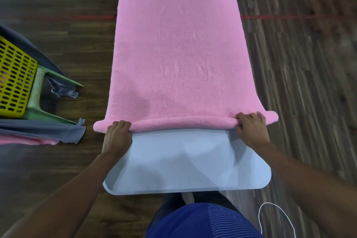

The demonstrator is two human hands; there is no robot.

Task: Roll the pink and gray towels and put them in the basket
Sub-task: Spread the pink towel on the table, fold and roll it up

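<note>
The pink towel [177,54] lies spread lengthwise along a narrow pale desk [183,162], reaching from the far edge of the view down to about the desk's near third. Its near end is turned over into a thin roll [183,122] that runs across the desk and sticks out past both desk edges.

The left hand [116,137] holds the roll near its left end, its fingers [120,124] curled over the top of the roll and lying close together. The right hand [251,129] holds the roll near its right end the same way, fingers [249,117] bent over the rolled edge and pinching it. Nearer than the roll, the desk surface is bare.

Well to the left, a yellow perforated basket [15,79] sits on a green stool [38,91]. A gray towel [44,131] hangs below the stool, with a pink cloth [29,140] showing under it; more gray fabric lies behind the basket.

Around the desk is a dark wooden floor [299,83] crossed by a thin red line [270,17]. A white cable [278,212] loops on the floor at lower right, beside the person's blue shirt [202,222].
</note>
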